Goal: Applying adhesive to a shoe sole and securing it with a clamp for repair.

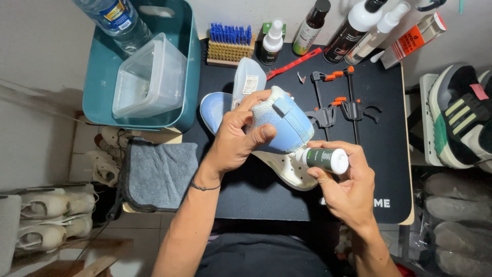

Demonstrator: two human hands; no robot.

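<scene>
My left hand [237, 137] grips a light blue knit shoe [287, 123] by its heel, held above the black mat [379, 154]. My right hand [346, 187] holds a small dark green bottle with a white cap [325, 159], its tip against the shoe's lower edge. A white perforated sole [287, 172] lies under the shoe. A blue insole [212, 109] and a pale translucent insole [247, 79] lie just behind my left hand.
Two black clamps with orange triggers [338, 105] lie on the mat, beside a red-handled tool [293, 63]. Brush [229, 45] and several bottles [353, 31] stand at the back. Teal bin [184, 66] with clear tub sits left, grey cloth [159, 174] below it. Shoes [461, 118] right.
</scene>
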